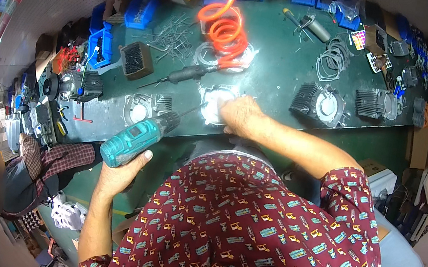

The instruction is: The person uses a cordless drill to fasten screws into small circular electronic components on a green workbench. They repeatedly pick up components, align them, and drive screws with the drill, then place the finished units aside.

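My left hand (120, 175) is wrapped round the grip of a teal cordless drill (134, 142). Its long thin bit reaches up and right to a bright silver cast metal housing (210, 106) at the front edge of the bench. Whether the tip touches a screw is lost in the glare. My right hand (242, 114) grips the right side of that housing with curled fingers, partly hidden under the hand. Just left of it lies another finned metal casting (141, 110). A dark, slim air tool (185, 74) rests beyond the housing, joined to an orange coiled hose (225, 32).
Finned motor housings (325, 105) stand to the right on the green bench (272, 58). A carton of small dark screws (136, 60), blue bins (140, 10) and loose metal rods (170, 38) lie to the left. Another person (43, 173) sits at the far left.
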Action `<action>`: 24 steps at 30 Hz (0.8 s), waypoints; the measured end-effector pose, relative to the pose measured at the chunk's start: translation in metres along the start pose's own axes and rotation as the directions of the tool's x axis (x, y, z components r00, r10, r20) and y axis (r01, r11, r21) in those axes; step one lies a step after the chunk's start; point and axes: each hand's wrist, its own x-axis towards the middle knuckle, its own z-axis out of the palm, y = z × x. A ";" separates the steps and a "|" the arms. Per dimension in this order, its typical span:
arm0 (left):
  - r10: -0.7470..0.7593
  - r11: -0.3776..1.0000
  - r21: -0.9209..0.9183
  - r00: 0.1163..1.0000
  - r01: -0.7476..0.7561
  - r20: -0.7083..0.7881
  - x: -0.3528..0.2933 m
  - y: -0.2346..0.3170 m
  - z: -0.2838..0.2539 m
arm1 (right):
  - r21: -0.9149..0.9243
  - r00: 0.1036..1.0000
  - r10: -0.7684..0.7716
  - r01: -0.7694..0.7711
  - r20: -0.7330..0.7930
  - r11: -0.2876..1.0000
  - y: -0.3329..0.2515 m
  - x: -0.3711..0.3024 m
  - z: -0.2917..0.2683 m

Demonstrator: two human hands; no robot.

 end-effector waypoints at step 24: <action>0.054 0.997 -0.060 0.992 -0.047 0.115 0.047 -0.003 0.017 | 0.329 0.887 0.342 -0.237 -0.310 0.914 0.013 -0.007 -0.014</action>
